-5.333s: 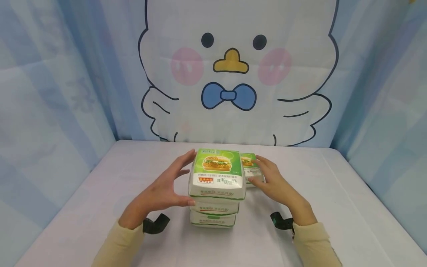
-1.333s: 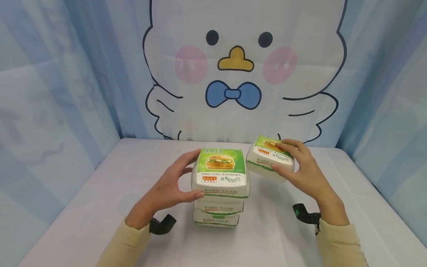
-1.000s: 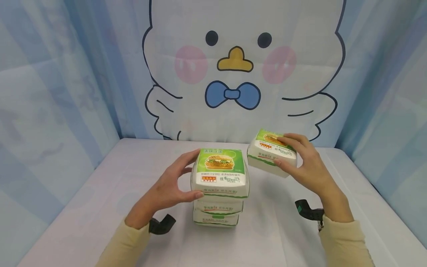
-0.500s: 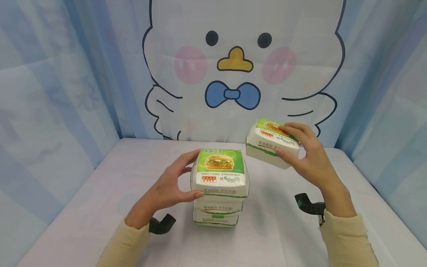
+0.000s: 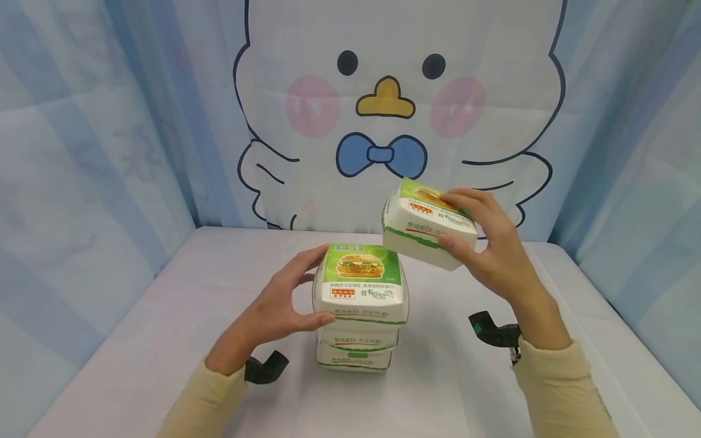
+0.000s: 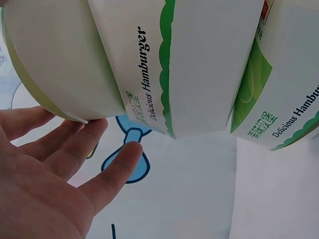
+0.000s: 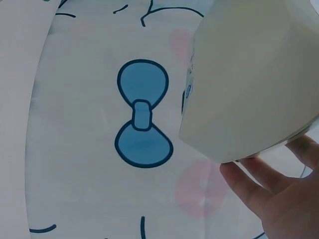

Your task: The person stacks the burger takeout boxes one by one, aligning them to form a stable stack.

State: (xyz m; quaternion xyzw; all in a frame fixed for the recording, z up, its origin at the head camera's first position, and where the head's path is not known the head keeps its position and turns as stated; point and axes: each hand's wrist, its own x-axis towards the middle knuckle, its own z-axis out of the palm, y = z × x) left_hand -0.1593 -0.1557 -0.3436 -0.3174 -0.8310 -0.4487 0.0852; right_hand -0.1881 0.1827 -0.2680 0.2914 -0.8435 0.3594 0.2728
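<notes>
Three green-and-white paper hamburger boxes stand stacked mid-table in the head view: a top box (image 5: 362,295), a middle box (image 5: 358,339) and a bottom box (image 5: 355,360). My left hand (image 5: 274,307) holds the top box at its left side, thumb at the front corner and fingers toward the back. In the left wrist view, fingertips touch the top box (image 6: 60,59). Right of and above the stack, my right hand (image 5: 495,252) grips a raised, tilted hamburger box (image 5: 421,228), thumb in front and fingers over its top. The right wrist view shows this box's plain underside (image 7: 254,84).
A white cloth covers the table (image 5: 438,389). Behind it hangs a curtain (image 5: 383,201) printed with a cartoon bird, and pale blue curtains (image 5: 82,152) enclose both sides. A black wrist camera mount (image 5: 266,368) sits on the left wrist, another mount (image 5: 493,330) on the right.
My right hand has lifted the fourth hamburger box from the table behind the stack, moved it right and up, then back left toward the stack. My left hand has stayed on the top box.
</notes>
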